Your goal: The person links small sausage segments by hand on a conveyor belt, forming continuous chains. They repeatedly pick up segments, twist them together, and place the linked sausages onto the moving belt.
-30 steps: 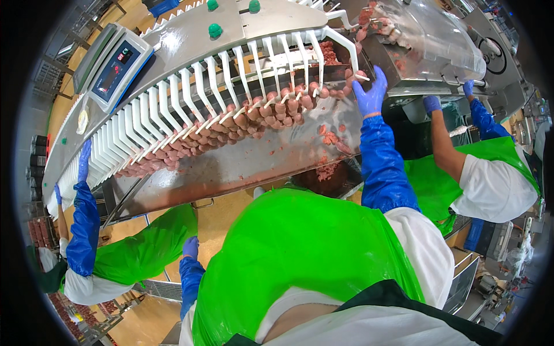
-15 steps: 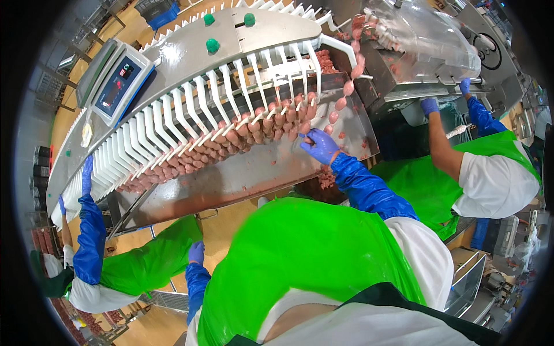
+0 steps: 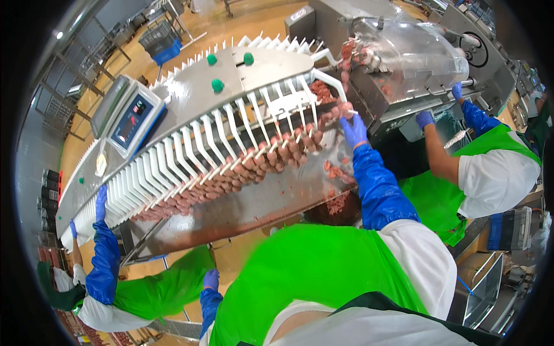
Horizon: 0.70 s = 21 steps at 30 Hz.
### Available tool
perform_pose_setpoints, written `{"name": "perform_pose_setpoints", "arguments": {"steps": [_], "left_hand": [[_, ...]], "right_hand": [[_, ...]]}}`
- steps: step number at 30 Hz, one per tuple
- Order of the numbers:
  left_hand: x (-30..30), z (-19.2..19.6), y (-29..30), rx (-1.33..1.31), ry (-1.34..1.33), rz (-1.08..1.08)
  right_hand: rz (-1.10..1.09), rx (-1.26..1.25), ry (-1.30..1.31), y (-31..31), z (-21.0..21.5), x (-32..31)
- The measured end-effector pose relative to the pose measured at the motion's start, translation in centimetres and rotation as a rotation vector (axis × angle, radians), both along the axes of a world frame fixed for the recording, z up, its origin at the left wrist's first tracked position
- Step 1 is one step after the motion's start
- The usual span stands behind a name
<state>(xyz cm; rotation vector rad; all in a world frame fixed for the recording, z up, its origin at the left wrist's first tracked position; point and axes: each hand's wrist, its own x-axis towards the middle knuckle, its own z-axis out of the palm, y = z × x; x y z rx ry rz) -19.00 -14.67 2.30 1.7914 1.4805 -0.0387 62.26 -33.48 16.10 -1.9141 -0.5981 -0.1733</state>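
Observation:
My right hand (image 3: 354, 132), in a purple glove, is raised at the right end of a rack of white hooks (image 3: 190, 147). Its fingers are closed on a string of pink sausages (image 3: 345, 108), beside the tip of the end hook. That string runs up to the filling machine (image 3: 410, 57) and also left toward the rack. Many linked sausages (image 3: 248, 163) hang in loops from the hooks. Low by my green apron, my left hand (image 3: 212, 279) hangs away from the rack; how its fingers are set is unclear.
A metal tray (image 3: 231, 205) with meat scraps lies under the hooks. On the rack's steel top (image 3: 190, 86) stands a weighing scale (image 3: 130, 124). One co-worker in a green apron (image 3: 490, 167) works at the machine; another (image 3: 101, 288) reaches to the rack's left end.
My right hand has moved up and right, bringing the sausage string to the end hook; before, the string hung down in front of the tray. My left hand still hangs low.

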Motion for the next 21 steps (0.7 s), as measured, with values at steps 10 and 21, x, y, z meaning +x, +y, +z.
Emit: {"name": "perform_pose_setpoints", "arguments": {"steps": [10, 21], "left_hand": [[-1.3, -2.0, 1.2, 0.099, 0.084, -0.33], [-1.9, -0.8, -0.8, -0.202, -0.06, 0.2]], "right_hand": [[0.383, -0.253, -0.035, 1.3, -4.5, -11.8], [0.168, 0.182, 0.027, -1.0, 0.2, -3.6]]}}
